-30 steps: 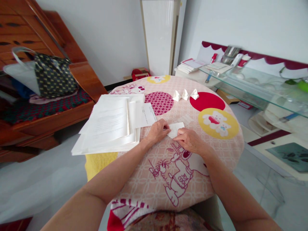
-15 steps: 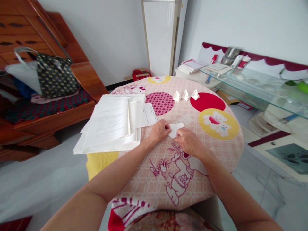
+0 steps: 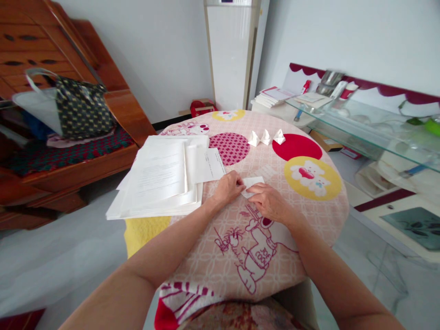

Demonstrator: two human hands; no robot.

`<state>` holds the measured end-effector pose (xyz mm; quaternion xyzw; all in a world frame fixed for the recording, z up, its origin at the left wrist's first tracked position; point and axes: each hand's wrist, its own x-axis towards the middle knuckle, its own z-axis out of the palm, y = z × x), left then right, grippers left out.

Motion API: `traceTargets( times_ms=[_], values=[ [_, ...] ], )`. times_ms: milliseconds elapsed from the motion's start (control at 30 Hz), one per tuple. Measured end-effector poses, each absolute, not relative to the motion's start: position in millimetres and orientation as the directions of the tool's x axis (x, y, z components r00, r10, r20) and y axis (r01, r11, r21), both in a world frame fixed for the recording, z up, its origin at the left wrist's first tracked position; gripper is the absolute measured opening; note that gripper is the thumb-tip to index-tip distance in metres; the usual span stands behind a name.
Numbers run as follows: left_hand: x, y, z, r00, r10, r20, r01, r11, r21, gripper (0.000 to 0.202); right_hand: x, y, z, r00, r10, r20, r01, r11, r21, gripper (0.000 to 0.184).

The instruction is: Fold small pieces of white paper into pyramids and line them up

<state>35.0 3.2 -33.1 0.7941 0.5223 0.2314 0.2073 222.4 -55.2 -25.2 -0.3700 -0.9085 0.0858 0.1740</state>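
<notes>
A small folded piece of white paper (image 3: 255,180) lies on the patterned tablecloth (image 3: 220,247) in front of me. My left hand (image 3: 228,188) pinches its left edge between thumb and fingers. From the right, my right hand (image 3: 268,200) has its fingers together on the near part of the sheet, covering much of it. Beyond them, three folded white paper shapes (image 3: 265,137) stand in a row, the rightmost at the edge of a red circle on the cloth.
Left on the table lies a stack of printed white sheets (image 3: 161,174), overhanging the edge. A glass shelf unit (image 3: 364,123) with cups and papers stands at right. A wooden bench (image 3: 75,158) with bags is at left, a tall white cabinet (image 3: 228,55) behind.
My right hand's fingers have slid slightly left across the paper, toward my left hand. The left hand keeps its pinch. The view has shifted a little.
</notes>
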Motion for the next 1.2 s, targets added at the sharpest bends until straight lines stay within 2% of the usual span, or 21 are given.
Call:
traceTargets(
  times_ms=[333,733,900,1200],
  values=[
    [29,9,-37,0.372,0.911,0.180,0.705,-0.403,0.584,0.006,221,-55,-24,-0.671,0.704,0.234,0.654,0.710,-0.262,0.026],
    [28,8,-42,0.386,0.894,0.226,0.670,-0.440,0.597,0.001,220,-55,-21,-0.648,0.736,0.198,0.670,0.674,-0.311,0.026],
    [20,8,-41,0.457,0.856,0.241,0.600,-0.496,0.627,0.032,219,-56,-18,-0.660,0.725,0.197,0.663,0.686,-0.300,0.027],
    [8,18,-44,0.449,0.872,0.193,0.613,-0.458,0.644,0.041,218,-55,-19,-0.644,0.747,0.162,0.681,0.657,-0.322,0.025]
  ],
)
